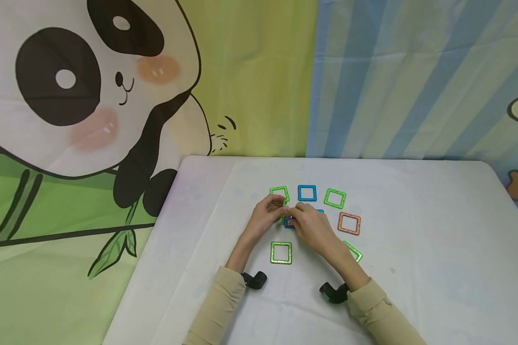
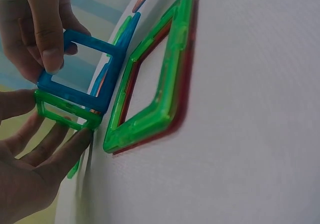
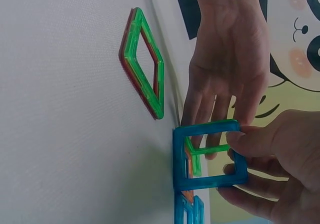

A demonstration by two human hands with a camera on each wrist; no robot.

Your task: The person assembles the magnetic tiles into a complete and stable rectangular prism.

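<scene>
My left hand (image 1: 261,218) grips a green square magnetic tile (image 2: 65,104), a hollow frame standing on edge. My right hand (image 1: 315,227) pinches a blue square frame tile (image 3: 212,183) between thumb and fingers, also upright on the table. In the left wrist view the two tiles meet along a side, forming a corner. Low beside them lie more blue pieces (image 3: 185,211), partly hidden. Nearest the wrists, a loose green square tile (image 1: 281,262) lies flat.
Around the hands on the white table (image 1: 436,239) lie a blue tile (image 1: 307,200), a green tile (image 1: 335,206) and an orange tile (image 1: 349,232). One green tile (image 1: 278,188) sits behind the left hand; another (image 1: 354,251) is partly covered by the right forearm.
</scene>
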